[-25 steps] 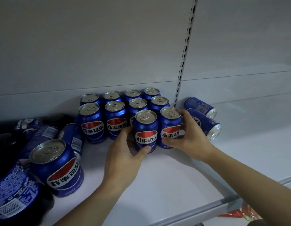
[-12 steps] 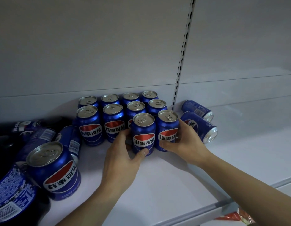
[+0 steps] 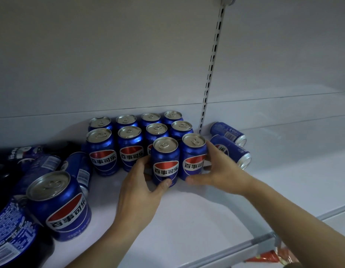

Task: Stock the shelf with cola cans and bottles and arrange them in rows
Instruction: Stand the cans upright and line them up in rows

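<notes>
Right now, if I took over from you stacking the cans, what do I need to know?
Left hand grips the front-left can, right hand the front-right can, both upright on the shelf.
Done: eight cans in two rows of four behind them.
Left: fill the third row from the two cans lying at right, the cans lying at left, the loose upright can; then the dark bottles far left.

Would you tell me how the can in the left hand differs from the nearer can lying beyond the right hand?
The left-hand can stands upright; the lying can is on its side. The left hand grips the first; nothing grips the second. Both are blue cola cans.
</notes>
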### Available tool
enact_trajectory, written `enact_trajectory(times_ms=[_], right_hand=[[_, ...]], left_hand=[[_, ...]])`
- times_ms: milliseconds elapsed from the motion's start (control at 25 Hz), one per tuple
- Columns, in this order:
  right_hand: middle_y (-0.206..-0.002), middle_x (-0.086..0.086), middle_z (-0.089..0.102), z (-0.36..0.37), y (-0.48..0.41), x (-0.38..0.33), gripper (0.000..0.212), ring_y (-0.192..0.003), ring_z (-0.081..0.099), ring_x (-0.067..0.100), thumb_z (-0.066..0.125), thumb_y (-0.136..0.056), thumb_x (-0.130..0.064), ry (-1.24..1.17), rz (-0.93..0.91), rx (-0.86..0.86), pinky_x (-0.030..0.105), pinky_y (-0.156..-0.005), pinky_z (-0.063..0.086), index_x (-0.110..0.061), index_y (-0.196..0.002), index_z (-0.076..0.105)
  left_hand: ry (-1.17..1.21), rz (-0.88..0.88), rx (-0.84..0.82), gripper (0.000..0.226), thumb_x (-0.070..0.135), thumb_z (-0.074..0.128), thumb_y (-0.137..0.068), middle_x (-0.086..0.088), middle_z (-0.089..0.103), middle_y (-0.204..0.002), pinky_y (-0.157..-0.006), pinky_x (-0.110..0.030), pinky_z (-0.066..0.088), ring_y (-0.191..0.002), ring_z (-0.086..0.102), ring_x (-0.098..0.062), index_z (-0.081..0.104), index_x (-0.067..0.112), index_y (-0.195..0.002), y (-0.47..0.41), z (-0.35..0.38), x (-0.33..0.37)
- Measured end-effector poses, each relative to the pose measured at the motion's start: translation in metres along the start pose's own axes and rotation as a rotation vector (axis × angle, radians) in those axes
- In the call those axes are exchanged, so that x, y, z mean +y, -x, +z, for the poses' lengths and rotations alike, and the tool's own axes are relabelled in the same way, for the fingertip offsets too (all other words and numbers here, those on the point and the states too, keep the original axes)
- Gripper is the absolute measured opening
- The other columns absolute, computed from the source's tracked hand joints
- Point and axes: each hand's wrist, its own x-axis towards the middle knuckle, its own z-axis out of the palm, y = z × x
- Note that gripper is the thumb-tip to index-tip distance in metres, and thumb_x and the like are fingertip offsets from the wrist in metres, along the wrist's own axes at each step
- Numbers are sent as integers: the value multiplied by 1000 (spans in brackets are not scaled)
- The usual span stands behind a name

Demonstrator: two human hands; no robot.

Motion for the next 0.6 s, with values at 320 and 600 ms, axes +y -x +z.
enact_trajectory(times_ms=[320,600], right_hand=[[-101,-5,52,-43,7,17,53,-93,56,24,83,-74,-45,505,336,464,33,-73,45,-26,-111,50],[-98,16,62,-48,33,-20,40,-69,66,26,81,-81,-23,-515,268,749,38,-60,54,-11,-96,46]], left_hand=[[96,-81,-57,59,66,67,-76,20,59,-119,-89,-23,48,-111,57,3,47,43,-126,15,-12,4],[119,201,50,23,41,56,-94,21,60,-113,-84,-24,49,-109,58,-4,52,40,-117,32,-36,48]])
